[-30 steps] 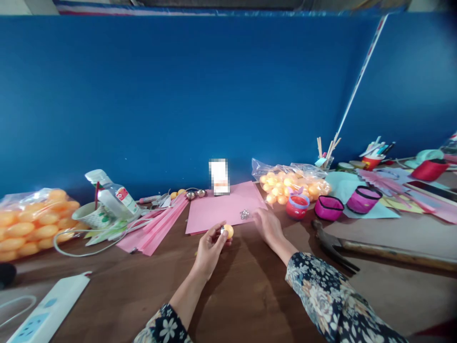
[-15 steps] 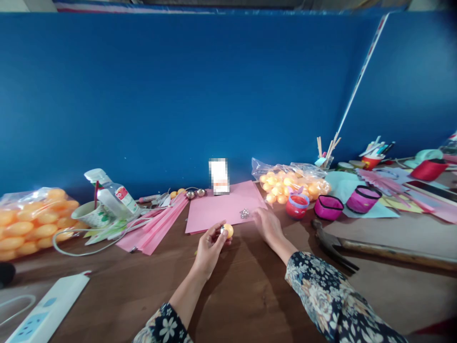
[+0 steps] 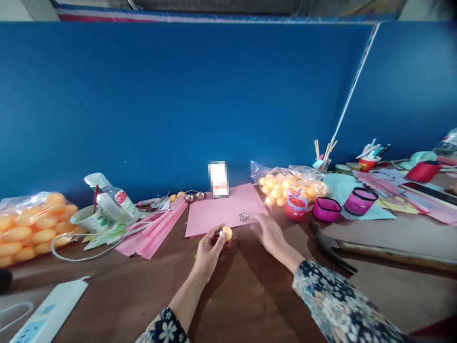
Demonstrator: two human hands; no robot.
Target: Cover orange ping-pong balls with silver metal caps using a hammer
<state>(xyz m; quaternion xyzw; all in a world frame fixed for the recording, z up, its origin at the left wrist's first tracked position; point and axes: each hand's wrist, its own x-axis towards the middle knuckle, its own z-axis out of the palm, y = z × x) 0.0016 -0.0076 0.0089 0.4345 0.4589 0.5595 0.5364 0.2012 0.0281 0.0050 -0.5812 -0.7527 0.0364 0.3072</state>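
My left hand pinches an orange ping-pong ball between thumb and fingers, above the brown table just in front of the pink paper. A small silvery patch shows on the ball's left side; I cannot make out what it is. On the paper's right front part lies a little cluster of shiny silver beads or bells. Just right of that cluster is my right hand, its fingers slightly bent and apart, with nothing visible in them. It does not touch the cluster.
Bags of orange balls stand at left and back right. A claw hammer lies at right, behind it small magenta fabric cups and a red pot. At left are pink strips, a bottle and a power strip.
My right hand has shifted slightly back to the right, its fingers a little more apart. My left hand keeps the ball in nearly the same place. The view has tilted slightly.
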